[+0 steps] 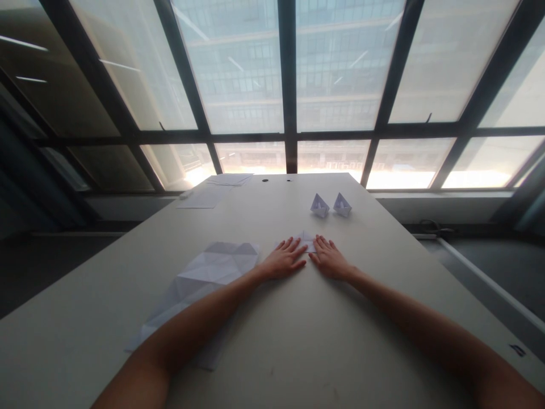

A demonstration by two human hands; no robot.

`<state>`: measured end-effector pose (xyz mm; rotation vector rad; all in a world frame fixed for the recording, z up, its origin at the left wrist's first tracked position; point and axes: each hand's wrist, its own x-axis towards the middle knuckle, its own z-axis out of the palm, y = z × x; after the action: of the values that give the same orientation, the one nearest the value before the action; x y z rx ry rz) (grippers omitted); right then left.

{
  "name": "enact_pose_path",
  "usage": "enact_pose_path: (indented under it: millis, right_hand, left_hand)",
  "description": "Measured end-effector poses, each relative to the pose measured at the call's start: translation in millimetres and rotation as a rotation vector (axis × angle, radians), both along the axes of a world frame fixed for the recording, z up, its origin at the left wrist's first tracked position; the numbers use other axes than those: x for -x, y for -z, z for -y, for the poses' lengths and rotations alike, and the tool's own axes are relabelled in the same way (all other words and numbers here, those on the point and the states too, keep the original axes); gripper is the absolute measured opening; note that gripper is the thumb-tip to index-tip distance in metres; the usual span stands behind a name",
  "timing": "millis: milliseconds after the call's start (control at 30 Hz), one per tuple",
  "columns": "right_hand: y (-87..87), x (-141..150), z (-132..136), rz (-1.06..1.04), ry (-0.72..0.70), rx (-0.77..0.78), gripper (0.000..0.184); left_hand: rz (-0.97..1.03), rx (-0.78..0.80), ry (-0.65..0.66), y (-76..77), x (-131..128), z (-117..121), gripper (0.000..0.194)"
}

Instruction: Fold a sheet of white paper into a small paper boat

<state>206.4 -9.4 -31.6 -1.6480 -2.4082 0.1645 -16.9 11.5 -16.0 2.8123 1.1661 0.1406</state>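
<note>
A small folded sheet of white paper (305, 241) lies flat on the white table (272, 329), its pointed top facing away from me. My left hand (284, 258) rests palm down on its left part, fingers stretched out. On its right side lies my right hand (328, 258), also flat with the fingers extended. Both hands cover the paper's side edges, so only its middle shows. Under and beside my left forearm spreads a larger creased sheet of paper (217, 264), partly hidden by the arm.
Two folded paper boats, the left boat (319, 206) and the right boat (342, 205), stand beyond my hands. Flat paper sheets (204, 196) lie at the table's far left. Dark round holes (265, 180) mark the far end, before tall windows (332, 68).
</note>
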Motion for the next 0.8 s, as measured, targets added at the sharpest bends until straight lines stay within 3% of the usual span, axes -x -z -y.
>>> enact_pose_path:
  millis: [433,567,667,800]
  right_hand:
    - [-3.0,3.2,5.2,-0.016,0.034,-0.089,0.066]
    - [-9.3,5.0,8.3,-0.058,-0.106,-0.151,0.060]
    - [-10.6,5.4,8.2,-0.097,-0.252,-0.073,0.060]
    - [-8.4,5.1,7.3,-0.088,-0.256,-0.010,0.061]
  left_hand:
    - [0.016,-0.006,0.034,-2.8,-1.3,2.2,0.070]
    - [0.027,-0.014,0.036,-2.5,-2.1,3.3,0.069]
    - [0.055,-0.012,0.037,-0.6,-3.3,2.3,0.070]
    - [0.064,0.004,0.052,-0.4,-4.2,1.5,0.072]
